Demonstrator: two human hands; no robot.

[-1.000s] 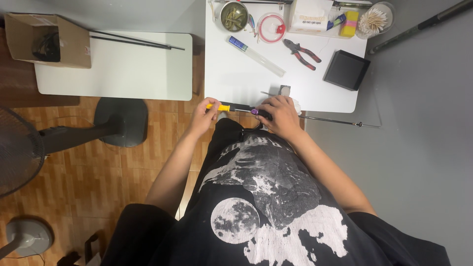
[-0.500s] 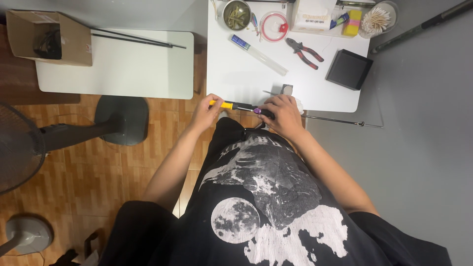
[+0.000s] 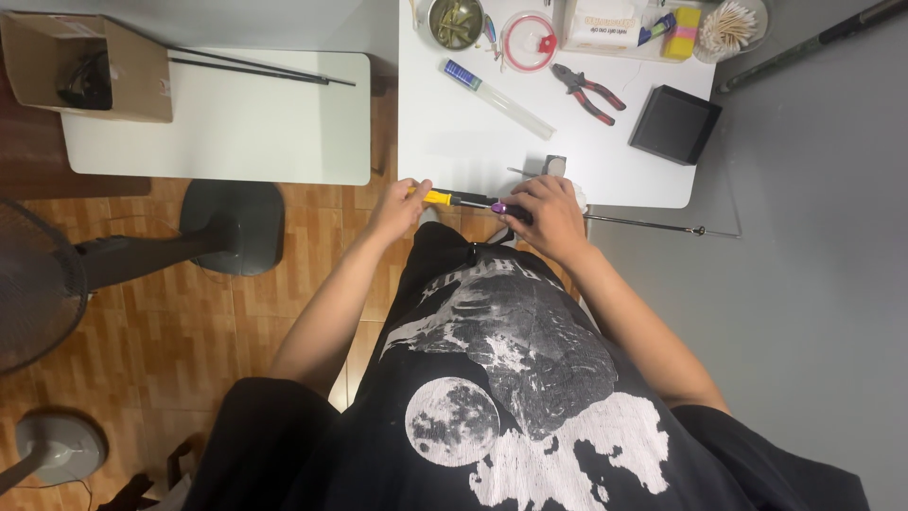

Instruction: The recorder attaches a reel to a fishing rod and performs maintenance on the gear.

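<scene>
Two hands meet at the near edge of the white tabletop point(image 3: 454, 142) in the head view. The left hand point(image 3: 399, 206) has its grip closed on the yellow handle of a screwdriver point(image 3: 452, 198), whose dark shaft runs to a purple piece under the right hand point(image 3: 549, 213), fingers clamped over it. Held off the tabletop edge, the tip could slip toward those fingers, or the piece could drop to the wooden floor point(image 3: 142, 322).

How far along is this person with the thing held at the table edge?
Tools are laid out: pliers and a clear tube lie untouched on the white table. In hand: the left hand grips a yellow-handled tool, its tip at a small purple piece under the right hand. Nothing looks finished; what is left cannot be told.
</scene>
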